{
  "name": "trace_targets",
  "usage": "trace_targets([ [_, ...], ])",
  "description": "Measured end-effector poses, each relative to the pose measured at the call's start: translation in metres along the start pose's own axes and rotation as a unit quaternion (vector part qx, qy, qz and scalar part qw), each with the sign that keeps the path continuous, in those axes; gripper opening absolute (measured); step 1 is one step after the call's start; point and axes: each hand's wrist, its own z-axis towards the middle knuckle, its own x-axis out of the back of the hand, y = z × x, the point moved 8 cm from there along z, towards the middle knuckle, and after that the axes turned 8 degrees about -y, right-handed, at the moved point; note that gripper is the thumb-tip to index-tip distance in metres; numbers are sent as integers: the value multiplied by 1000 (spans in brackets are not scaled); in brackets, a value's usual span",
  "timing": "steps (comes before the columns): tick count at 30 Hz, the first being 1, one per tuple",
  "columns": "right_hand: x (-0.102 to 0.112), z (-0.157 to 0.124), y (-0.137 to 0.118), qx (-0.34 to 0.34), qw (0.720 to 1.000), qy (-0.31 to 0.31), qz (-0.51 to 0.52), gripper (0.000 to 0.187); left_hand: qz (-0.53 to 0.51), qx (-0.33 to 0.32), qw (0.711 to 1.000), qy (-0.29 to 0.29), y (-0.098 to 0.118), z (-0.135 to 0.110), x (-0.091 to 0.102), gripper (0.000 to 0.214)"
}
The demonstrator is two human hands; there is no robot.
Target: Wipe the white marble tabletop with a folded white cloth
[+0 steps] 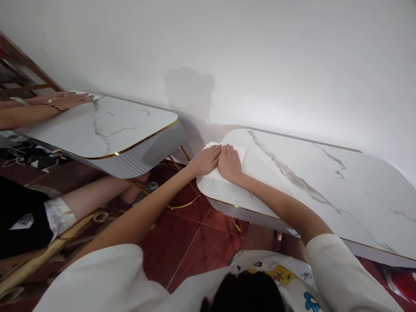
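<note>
Both my hands lie on a thin white cloth or paper wipe (214, 174) at the left end of a white marble-patterned table (325, 173). My left hand (207, 160) rests flat with its fingers stretched out to the right. Right beside it, nearly touching, my right hand (229, 164) presses down flat with its fingers pointing away from me. The wipe shows around both hands, but its middle is hidden under them. Whether it is cloth or paper I cannot tell.
A matching gold-edged table (130, 125) stands to the left, with a gap between the two. Another person's hands (69, 100) lie on its far left end, on something white. Behind both tables is a white wall (276, 65); red tiles (182, 234) cover the floor.
</note>
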Motion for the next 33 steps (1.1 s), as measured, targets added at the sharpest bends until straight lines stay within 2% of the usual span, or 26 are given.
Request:
trace_targets([
  [2,-1,-17,-12,7,1000,-4,-2,53,5,-16,1000,-12,8,-20,-2,62],
  [6,1,-44,-28,20,1000,-17,-16,51,8,13,1000,-25,19,-51,-4,63],
  [8,3,-53,-31,26,999,-27,-26,49,8,28,999,-30,26,-58,-6,62],
  [11,6,-59,-24,15,999,-42,-26,47,6,57,998,-28,36,-55,-7,59],
  [16,15,-51,4,1,1000,-22,-1,46,-28,43,999,2,49,-24,-4,54],
  [23,26,-3,51,6,1000,-7,-13,42,-74,28,994,69,43,41,1,48],
  [27,28,28,72,2,1000,2,-27,42,-85,24,993,84,32,75,1,44],
  [33,29,70,92,-14,999,11,-38,40,-101,43,992,68,10,115,0,43],
])
